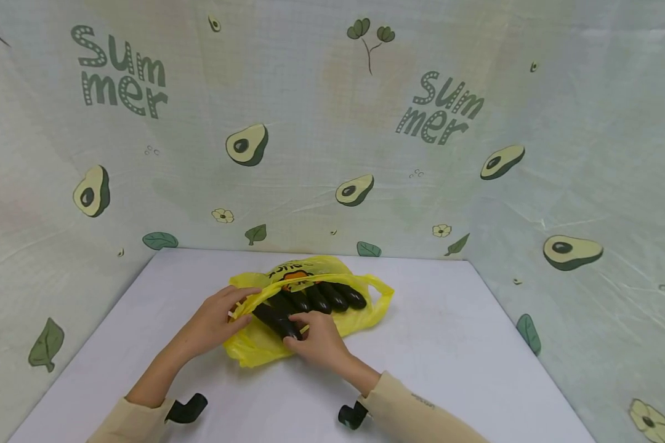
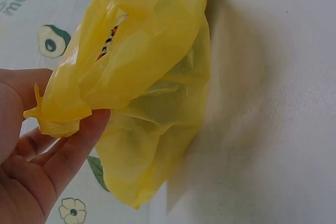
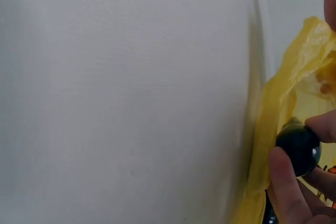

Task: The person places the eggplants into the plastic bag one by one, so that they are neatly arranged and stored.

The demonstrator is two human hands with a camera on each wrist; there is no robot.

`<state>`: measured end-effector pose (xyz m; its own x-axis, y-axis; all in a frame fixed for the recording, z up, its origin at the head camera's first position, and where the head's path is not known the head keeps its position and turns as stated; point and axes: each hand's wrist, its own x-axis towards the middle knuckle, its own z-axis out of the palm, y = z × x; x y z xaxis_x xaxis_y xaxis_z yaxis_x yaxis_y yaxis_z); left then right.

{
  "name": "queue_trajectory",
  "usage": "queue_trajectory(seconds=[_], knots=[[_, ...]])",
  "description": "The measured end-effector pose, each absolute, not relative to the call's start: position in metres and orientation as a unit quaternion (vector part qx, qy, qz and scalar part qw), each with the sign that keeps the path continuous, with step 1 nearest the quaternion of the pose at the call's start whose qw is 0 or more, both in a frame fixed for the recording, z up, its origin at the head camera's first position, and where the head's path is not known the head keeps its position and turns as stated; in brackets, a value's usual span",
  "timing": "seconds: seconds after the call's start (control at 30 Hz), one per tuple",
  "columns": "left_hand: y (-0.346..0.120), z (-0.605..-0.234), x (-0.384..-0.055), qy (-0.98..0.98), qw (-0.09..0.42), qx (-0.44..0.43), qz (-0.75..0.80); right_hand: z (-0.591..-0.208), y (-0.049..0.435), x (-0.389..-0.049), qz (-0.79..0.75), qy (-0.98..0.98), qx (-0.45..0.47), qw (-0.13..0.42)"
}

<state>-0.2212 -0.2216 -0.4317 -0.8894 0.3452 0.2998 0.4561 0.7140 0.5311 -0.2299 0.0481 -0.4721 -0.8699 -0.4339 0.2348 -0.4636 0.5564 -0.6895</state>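
A yellow plastic bag lies on its side on the table, its mouth facing the person. At the left of this mouth, my left hand grips the bag's edge and holds it up; the gathered handle shows between thumb and fingers in the left wrist view. My right hand pinches the near end of a glossy dark eggplant at the opening. In the right wrist view that eggplant shows its rounded end between thumb and fingers. Several more eggplants lie side by side inside, partly hidden by the bag.
The white table extends on both sides of the bag. Behind and beside it hangs a pale cloth printed with avocados and leaves. A black device sits at each sleeve cuff, the left one close over the table.
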Motion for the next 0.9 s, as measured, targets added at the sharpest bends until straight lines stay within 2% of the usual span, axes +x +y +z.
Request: queue_trajectory(seconds=[0.4, 0.9], knots=[[-0.221, -0.433, -0.222, -0.924, 0.087, -0.214, -0.306, -0.483, 0.035, -0.231, 0.391, -0.888, 0.242, 0.026], [-0.222, -0.435, -0.222, -0.922, 0.087, -0.218, -0.308, -0.483, 0.043, -0.229, 0.429, -0.873, 0.221, -0.063]])
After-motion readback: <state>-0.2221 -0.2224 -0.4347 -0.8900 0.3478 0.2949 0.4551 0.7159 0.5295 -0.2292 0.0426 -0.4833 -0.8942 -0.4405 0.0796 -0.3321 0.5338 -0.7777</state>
